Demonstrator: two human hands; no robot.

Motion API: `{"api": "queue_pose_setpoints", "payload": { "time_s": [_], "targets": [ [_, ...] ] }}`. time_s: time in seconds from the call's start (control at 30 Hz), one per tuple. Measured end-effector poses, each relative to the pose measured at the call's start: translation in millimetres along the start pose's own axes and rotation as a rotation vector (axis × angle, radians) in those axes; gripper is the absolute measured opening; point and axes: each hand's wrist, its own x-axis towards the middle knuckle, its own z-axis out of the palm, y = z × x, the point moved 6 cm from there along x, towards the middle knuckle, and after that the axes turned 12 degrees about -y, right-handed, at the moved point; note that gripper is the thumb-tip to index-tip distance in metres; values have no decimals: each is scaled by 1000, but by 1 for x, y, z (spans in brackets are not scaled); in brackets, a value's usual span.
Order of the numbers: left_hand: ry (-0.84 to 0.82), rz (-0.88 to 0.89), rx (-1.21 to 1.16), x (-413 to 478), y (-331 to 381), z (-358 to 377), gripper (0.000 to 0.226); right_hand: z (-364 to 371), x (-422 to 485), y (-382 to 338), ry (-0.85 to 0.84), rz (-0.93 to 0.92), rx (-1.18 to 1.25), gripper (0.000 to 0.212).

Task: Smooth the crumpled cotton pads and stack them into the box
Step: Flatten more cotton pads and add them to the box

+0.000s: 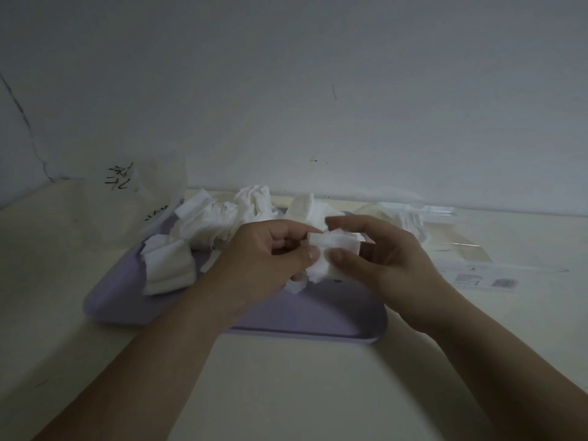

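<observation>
A crumpled white cotton pad [331, 246] is held above the lilac tray [311, 316]. My left hand [264, 262] pinches its left side with thumb and fingers. My right hand [381, 253] pinches its right side, thumb below and fingers above. Several more crumpled white pads [219, 224] lie heaped at the far end of the tray, and a folded one [168, 265] sits on the tray's left side. A clear plastic box [410, 218] stands behind my right hand near the wall.
A crinkled clear plastic bag [143, 192] with black print lies at the back left. A flat clear package with a printed label [477, 275] lies on the pale table to the right. The wall runs close behind the tray.
</observation>
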Motion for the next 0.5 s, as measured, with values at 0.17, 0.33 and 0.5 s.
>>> {"api": "queue_pose_setpoints", "payload": {
  "time_s": [0.17,0.33,0.5],
  "targets": [
    [176,22,167,1,6,-22,15,0,0,7,89,37,1,12],
    [-4,-103,221,-3,3,-9,29,-5,-1,11,190,35,154,15],
    [-57,-39,87,1,-1,2,13,1,-2,6,150,21,144,20]
  ]
}}
